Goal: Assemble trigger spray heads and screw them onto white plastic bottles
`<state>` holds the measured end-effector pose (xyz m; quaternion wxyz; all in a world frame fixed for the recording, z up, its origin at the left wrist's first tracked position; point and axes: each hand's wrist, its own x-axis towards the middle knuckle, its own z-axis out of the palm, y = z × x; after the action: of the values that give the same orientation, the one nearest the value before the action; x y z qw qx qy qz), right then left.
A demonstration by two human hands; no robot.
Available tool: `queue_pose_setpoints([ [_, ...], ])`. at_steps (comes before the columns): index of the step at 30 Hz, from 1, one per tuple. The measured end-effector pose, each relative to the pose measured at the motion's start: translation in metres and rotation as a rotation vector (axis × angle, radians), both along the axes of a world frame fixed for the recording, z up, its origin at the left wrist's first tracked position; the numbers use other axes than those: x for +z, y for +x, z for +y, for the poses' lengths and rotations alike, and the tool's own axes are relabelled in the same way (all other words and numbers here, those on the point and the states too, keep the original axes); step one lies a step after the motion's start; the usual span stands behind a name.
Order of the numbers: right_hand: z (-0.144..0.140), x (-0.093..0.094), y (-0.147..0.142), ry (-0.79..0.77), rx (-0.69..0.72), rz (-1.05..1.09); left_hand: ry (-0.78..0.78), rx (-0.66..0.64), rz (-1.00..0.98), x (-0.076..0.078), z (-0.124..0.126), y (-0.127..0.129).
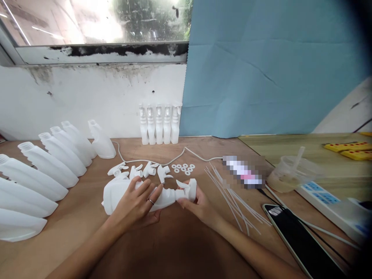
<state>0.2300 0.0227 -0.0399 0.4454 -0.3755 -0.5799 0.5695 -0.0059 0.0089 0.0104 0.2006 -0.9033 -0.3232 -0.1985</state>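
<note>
A white spray bottle (114,195) lies on its side above the table, its base to the left and its neck to the right. My left hand (143,199), with a ring on one finger, is wrapped round the bottle's body. At the neck, my right hand (196,203) grips the white trigger sprayer head (190,189), which sits on the bottle's mouth. How firmly the head is seated cannot be made out. Just beyond the bottle lie several loose trigger sprayer heads (149,169) and a cluster of small white washers (183,168).
Open-topped white bottles (48,161) stand in a row at left. Several bottles with sprayers (159,126) line the wall. Thin white tubes (232,199) lie at right, near a phone (299,240), a plastic cup (286,176), a power strip (322,197) and a cable (171,159).
</note>
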Motion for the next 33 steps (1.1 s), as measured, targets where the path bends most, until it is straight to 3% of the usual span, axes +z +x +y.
queue_pose_setpoints([
  [33, -0.011, 0.019, -0.003, 0.050, 0.026, 0.118, 0.006, -0.025, 0.003, 0.000, -0.003, 0.004],
])
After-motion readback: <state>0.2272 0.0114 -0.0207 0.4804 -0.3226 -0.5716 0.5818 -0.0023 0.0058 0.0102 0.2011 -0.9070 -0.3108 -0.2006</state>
